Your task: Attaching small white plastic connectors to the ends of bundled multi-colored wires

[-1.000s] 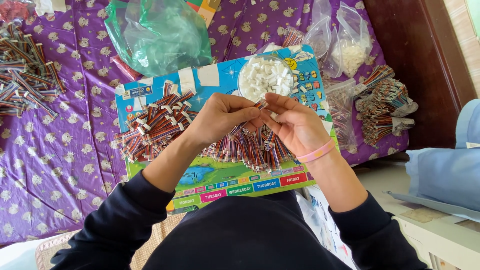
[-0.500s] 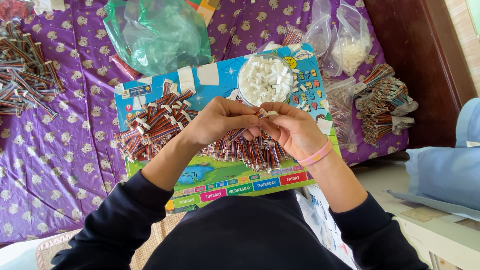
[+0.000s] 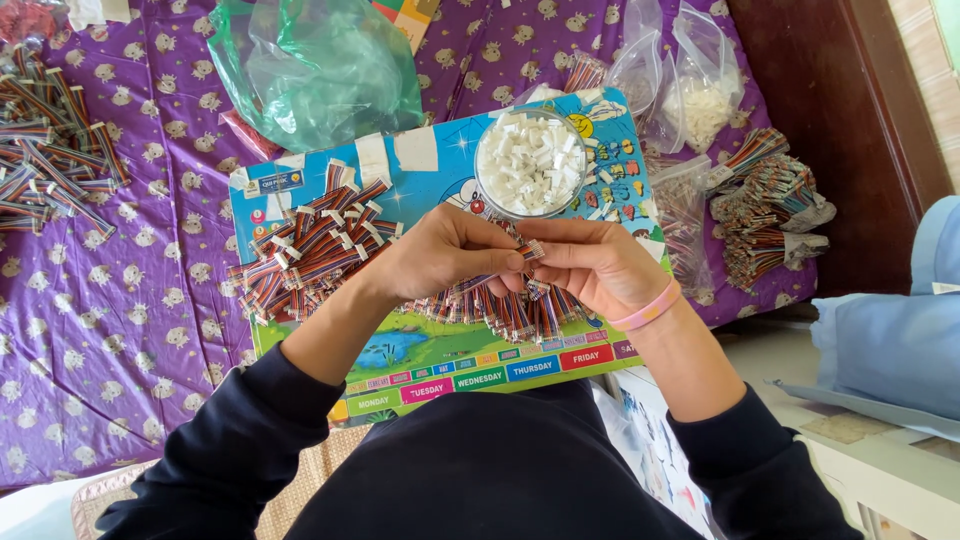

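Where the purple cloth (image 3: 130, 330) fills the left of the frame, loose cables (image 3: 50, 150) lie at upper left; a green bag (image 3: 320, 65) sits at top centre-left; a cable pile (image 3: 305, 250) rests on the left half of the board (image 3: 440, 355); the left hand (image 3: 445, 255), fingers closed, pinches a cable (image 3: 530, 250) at frame centre; a bowl (image 3: 530, 162) of white connectors stands just above; the right hand (image 3: 595, 265) grips the same cable from the right, a second pile (image 3: 510, 310) beneath; clear bags (image 3: 690, 90) and bundles (image 3: 770, 205) lie at upper right.
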